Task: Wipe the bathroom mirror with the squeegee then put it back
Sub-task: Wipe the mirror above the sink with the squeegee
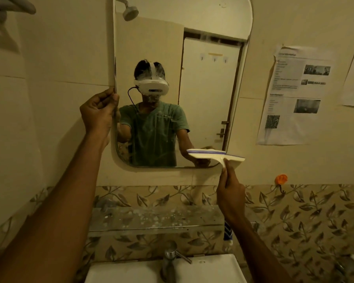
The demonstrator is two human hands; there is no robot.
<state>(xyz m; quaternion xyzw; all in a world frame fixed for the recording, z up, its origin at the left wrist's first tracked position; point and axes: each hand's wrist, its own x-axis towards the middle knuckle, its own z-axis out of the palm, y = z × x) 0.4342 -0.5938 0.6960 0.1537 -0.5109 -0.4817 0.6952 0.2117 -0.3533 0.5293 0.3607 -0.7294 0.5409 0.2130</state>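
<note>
At the lower right corner of the mirror, my right hand was closed around the handle of the squeegee, directly beneath its head. The blade lay level across the glass, its long axis side to side, and reached just past the mirror's right edge. My left hand pinched the mirror's left edge, well apart from the squeegee.

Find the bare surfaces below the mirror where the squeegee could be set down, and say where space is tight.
The metal shelf under the mirror looks bare left of the right hand, which holds the squeegee. The basin rim right of the tap is free too. Around the tap it is tight.
</note>
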